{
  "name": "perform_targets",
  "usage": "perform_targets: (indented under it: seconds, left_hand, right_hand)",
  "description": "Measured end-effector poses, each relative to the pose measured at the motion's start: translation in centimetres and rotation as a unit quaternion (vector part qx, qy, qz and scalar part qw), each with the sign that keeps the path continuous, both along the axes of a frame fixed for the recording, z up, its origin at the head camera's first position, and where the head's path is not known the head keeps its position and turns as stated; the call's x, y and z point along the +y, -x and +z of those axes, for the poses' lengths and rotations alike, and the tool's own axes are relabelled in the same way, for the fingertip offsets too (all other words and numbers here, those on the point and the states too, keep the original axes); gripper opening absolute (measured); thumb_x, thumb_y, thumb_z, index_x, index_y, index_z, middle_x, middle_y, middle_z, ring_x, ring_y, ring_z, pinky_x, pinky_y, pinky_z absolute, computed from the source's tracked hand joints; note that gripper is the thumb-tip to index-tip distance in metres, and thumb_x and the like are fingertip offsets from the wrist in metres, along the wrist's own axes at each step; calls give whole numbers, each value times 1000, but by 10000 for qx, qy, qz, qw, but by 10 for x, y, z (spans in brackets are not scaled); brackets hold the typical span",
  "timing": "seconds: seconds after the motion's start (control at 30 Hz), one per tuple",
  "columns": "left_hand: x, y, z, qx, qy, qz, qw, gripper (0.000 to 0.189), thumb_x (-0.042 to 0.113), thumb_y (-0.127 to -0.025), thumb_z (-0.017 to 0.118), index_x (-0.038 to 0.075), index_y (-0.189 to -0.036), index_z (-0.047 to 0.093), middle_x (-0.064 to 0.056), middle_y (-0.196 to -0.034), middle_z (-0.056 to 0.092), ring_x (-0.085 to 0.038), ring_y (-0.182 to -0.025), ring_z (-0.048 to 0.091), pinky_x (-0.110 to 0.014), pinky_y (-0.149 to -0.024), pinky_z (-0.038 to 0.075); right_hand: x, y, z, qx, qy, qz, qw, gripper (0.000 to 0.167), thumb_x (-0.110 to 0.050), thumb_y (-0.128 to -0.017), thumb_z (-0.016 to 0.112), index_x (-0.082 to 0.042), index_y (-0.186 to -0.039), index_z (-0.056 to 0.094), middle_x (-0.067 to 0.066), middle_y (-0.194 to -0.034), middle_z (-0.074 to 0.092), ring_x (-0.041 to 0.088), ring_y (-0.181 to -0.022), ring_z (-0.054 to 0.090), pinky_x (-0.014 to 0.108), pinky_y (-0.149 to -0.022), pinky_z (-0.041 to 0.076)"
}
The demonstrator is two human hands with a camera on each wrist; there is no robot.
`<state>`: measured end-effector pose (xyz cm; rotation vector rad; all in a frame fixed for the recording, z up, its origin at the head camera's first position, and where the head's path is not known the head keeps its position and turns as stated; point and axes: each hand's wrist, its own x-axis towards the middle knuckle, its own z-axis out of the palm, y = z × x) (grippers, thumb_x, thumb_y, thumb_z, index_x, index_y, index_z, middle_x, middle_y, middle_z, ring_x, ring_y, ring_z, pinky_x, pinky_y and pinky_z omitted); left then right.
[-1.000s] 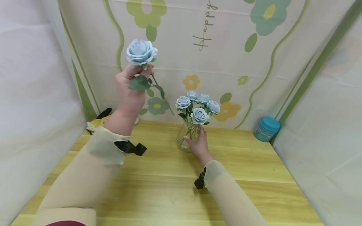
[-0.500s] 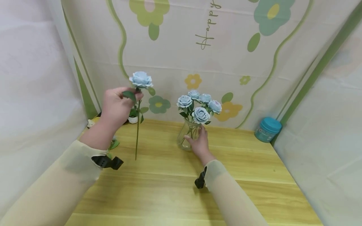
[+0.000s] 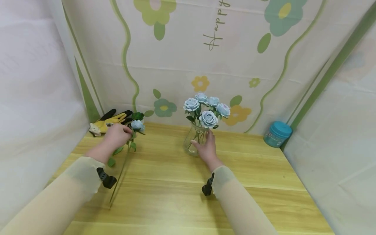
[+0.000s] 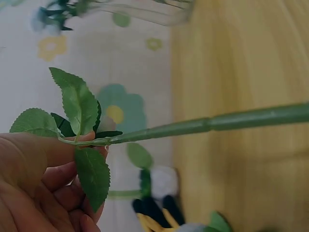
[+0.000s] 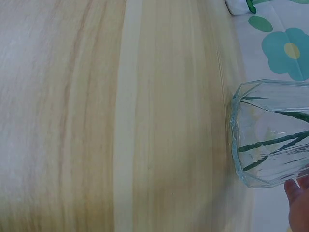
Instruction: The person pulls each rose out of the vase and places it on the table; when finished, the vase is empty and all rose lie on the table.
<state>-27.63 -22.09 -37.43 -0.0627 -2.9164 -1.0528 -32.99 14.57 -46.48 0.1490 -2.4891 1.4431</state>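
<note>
My left hand (image 3: 116,135) pinches the stem of a blue rose (image 3: 137,125) just beneath its bloom, low over the table's left side. The long green stem (image 4: 207,123) slants toward the front, and serrated leaves (image 4: 79,104) spread by the fingers in the left wrist view. At the back middle stands a clear glass vase (image 3: 191,140) holding several blue roses (image 3: 208,119). My right hand (image 3: 208,151) grips the vase's side, thumb in front and fingers around the right. Through the glass (image 5: 270,101), stems show in the right wrist view.
Yellow-and-black gloves (image 3: 107,124) lie at the back left corner, beside a small green plant (image 3: 137,116) partly hidden by the rose. Other green leaves (image 3: 111,162) lie near my left wrist. A teal lidded jar (image 3: 277,133) stands at the back right, close to the fabric wall.
My left hand has come down from high up and slightly left, bringing the rose down to near table height, its stem now slanting toward the front. The right hand and vase have stayed put.
</note>
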Motion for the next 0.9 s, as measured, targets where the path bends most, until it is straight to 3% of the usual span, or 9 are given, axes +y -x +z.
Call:
perform_targets:
  seconds: [0.07, 0.17, 0.3, 0.47, 0.6, 0.9]
  left_hand:
    - [-4, 4, -11, -164, 201, -73, 9996, 23, 8, -94, 57, -1, -108, 73, -24, -116, 65, -39, -100, 60, -49, -78, 51]
    - [-8, 10, -25, -366, 379, -109, 9985, 18, 7, -93, 56, 1, -88, 72, -19, -91, 66, -32, -78, 60, -42, -66, 50]
    - [-14, 19, -41, -822, 577, -106, 9949, 31, 8, -91, 53, 12, -61, 49, -3, -57, 43, -20, -52, 41, -32, -51, 36]
    - [-19, 27, -57, -1239, 546, -87, 9908, 37, 5, -87, 51, 18, -55, 37, 3, -52, 29, -16, -48, 30, -30, -51, 32]
    - [-19, 27, -60, -1385, 441, -155, 9893, 38, 1, -86, 49, 18, -56, 34, 3, -53, 26, -15, -48, 29, -30, -50, 31]
    - [-16, 23, -67, -1322, 635, -161, 9891, 37, 0, -85, 46, 18, -56, 34, 3, -54, 26, -15, -49, 28, -29, -50, 30]
  right_hand:
    - [0, 1, 0, 61, 10, 12, 10000, 91, -28, -84, 81, -16, -154, 24, 24, -144, 33, 40, -136, 36, 47, -109, 35]
    - [0, 2, 0, 94, 1, 14, 10000, 91, -27, -84, 81, -16, -154, 25, 24, -144, 33, 40, -136, 37, 47, -110, 35]
    - [0, 2, 0, 81, -21, 29, 10000, 91, -30, -84, 81, -17, -154, 24, 23, -144, 32, 40, -136, 37, 46, -110, 34]
    - [0, 2, 0, 36, -3, -13, 10000, 91, -28, -84, 81, -17, -154, 24, 23, -144, 33, 40, -136, 37, 47, -109, 35]
    - [-1, 1, -1, -48, 13, -4, 10000, 91, -28, -84, 81, -16, -155, 24, 23, -145, 33, 39, -135, 37, 48, -108, 37]
    - [-3, 0, -1, -95, 107, 11, 9999, 90, -26, -85, 81, -17, -154, 25, 21, -144, 33, 38, -135, 37, 48, -108, 37]
